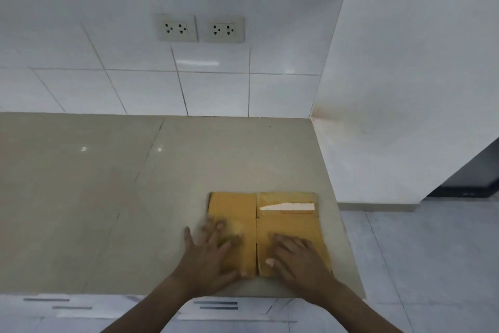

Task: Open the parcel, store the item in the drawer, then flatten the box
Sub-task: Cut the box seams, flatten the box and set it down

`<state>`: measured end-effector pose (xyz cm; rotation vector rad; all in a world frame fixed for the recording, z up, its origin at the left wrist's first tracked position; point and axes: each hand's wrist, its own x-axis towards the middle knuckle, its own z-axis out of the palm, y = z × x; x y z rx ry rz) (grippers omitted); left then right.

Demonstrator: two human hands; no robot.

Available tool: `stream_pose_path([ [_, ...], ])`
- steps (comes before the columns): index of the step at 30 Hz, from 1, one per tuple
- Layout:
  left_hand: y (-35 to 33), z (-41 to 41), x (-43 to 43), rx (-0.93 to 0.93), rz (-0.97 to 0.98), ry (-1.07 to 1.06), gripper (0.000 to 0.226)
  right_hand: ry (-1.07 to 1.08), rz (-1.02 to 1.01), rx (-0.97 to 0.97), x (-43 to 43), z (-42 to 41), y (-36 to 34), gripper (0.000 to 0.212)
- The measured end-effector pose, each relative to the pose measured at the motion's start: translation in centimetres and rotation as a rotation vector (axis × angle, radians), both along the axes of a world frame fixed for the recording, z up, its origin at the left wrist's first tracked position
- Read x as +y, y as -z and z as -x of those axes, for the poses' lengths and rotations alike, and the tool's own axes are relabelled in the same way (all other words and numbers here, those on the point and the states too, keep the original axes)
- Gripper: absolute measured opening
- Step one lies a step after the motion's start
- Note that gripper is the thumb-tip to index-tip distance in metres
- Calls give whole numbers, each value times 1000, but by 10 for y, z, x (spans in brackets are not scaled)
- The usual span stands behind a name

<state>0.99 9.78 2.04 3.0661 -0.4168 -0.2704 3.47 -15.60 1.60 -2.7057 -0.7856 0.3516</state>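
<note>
Both hands press flat on the flattened cardboard box. Left hand and right hand have fingers spread apart. It lies near the counter edge.

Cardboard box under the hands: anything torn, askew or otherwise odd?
The cardboard box lies flat on the counter, left hand and right hand pressing it. One oddity: a pale torn strip near its far right edge, where the surface looks peeled. Nothing else stands out.

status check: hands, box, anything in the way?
Left hand and right hand both open, palms pressing down. Box lies flattened on the counter, near its right edge. Nothing in the way.
</note>
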Motion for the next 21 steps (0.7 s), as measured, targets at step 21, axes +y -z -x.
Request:
stream_pose_path([
  [21,-18,-74,-25,75,458,-1061,63,899,12,-24,-23,-63,5,62],
])
